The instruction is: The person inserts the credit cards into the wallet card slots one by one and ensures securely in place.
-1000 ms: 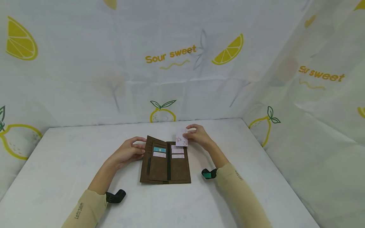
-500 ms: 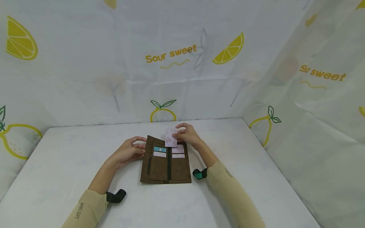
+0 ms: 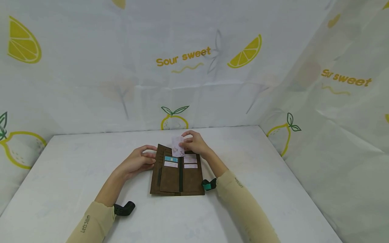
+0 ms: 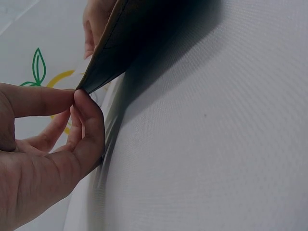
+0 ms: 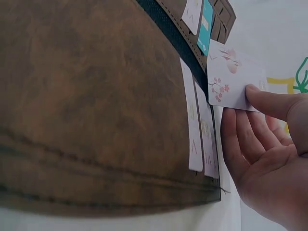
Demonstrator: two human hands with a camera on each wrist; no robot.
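Note:
A brown wallet lies spread on the table, its left cover tilted up. My left hand pinches that cover's outer edge between thumb and forefinger, as the wrist view shows at the wallet edge. Between thumb and fingers my right hand holds a pale pink card with a flower print, over the wallet's top edge near the fold. In the right wrist view the card overlaps the left panel beside a blue card. Pale cards sit in the right panel's slots.
The table has a white cover. Behind it and at the right hang white cloths with lemon prints. Black wrist mounts sit on both forearms, the right one close to the wallet's right edge.
My right hand has carried the pink card leftward, from above the right panel to near the fold and left panel. The left hand keeps its hold on the cover.

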